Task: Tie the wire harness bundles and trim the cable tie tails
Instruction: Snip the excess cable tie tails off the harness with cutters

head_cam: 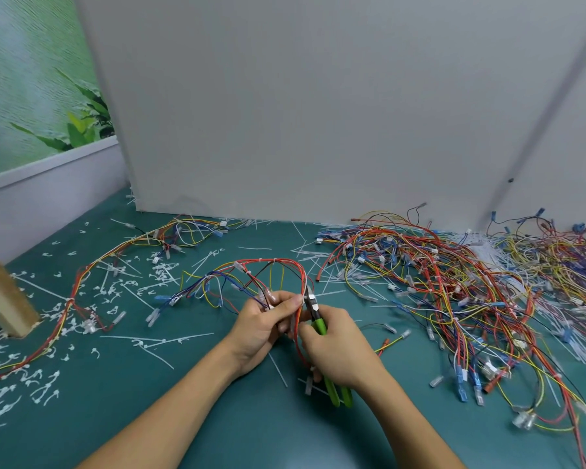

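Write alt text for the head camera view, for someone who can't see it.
Two bare hands work over a teal table: the left hand grips a multicoloured wire harness while the right hand holds green-handled cutters, tips up against the bundle. A tangled pile of harnesses lies to the right; white cut tie tails litter the table at left.

On a green table [149, 418], the left hand [261, 328] pinches a red wire bundle [278, 265] while the right hand [335, 346] grips green-handled cutters [318, 324] beside it
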